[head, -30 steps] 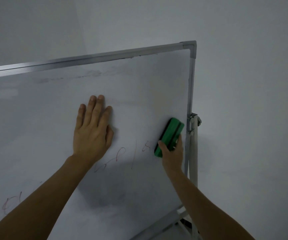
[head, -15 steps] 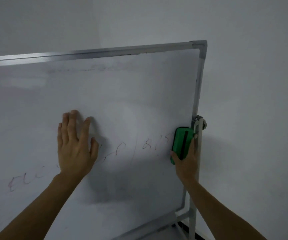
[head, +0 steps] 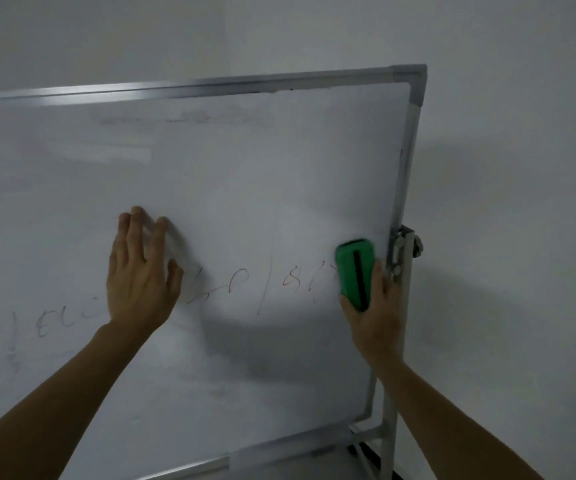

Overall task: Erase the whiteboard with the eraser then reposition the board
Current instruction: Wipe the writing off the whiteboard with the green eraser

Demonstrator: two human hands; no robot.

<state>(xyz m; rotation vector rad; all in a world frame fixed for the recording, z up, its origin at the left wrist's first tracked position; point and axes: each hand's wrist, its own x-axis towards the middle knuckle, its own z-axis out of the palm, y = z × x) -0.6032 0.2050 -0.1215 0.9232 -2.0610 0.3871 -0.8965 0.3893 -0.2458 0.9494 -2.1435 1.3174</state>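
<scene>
A metal-framed whiteboard (head: 245, 161) on a stand fills most of the view. Faint red writing (head: 290, 278) runs across its middle, with more smudged marks at the left. My left hand (head: 139, 275) lies flat on the board, fingers pointing up and slightly apart. My right hand (head: 374, 306) holds a green eraser (head: 354, 271) with a black stripe, pressed upright on the board near its right edge, just right of the red writing.
The stand's grey upright post (head: 400, 306) with a pivot clamp (head: 406, 244) runs down the board's right side. A plain pale wall (head: 522, 202) is close behind and to the right. The board's lower frame (head: 297, 445) slopes toward the stand's base.
My left hand slid down and to the left on the board. The eraser turned from tilted to upright and stayed near the right edge. The view shifted so more writing shows at the left.
</scene>
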